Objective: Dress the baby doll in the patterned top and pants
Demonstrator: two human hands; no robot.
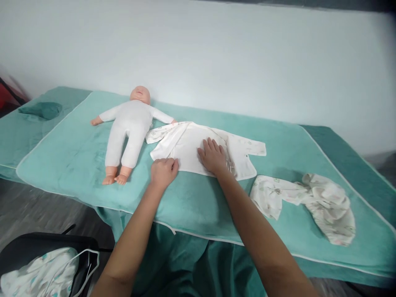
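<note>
A white baby shirt (185, 142) lies spread out on a teal towel (77, 165) that covers the table. My right hand (213, 156) rests flat on the middle of the shirt with its fingers stretched out. At the shirt's lower left hem, my left hand (163, 171) is closed, pinching the fabric edge. A baby doll (128, 126) in a white bodysuit lies on its back just left of the shirt, one arm touching the shirt's sleeve.
A crumpled pair of printed baby trousers (312, 202) lies on the towel to the right. A folded dark teal cloth (41, 110) sits at the far left. A dark seat with patterned fabric (40, 274) is at the lower left. A white wall runs behind.
</note>
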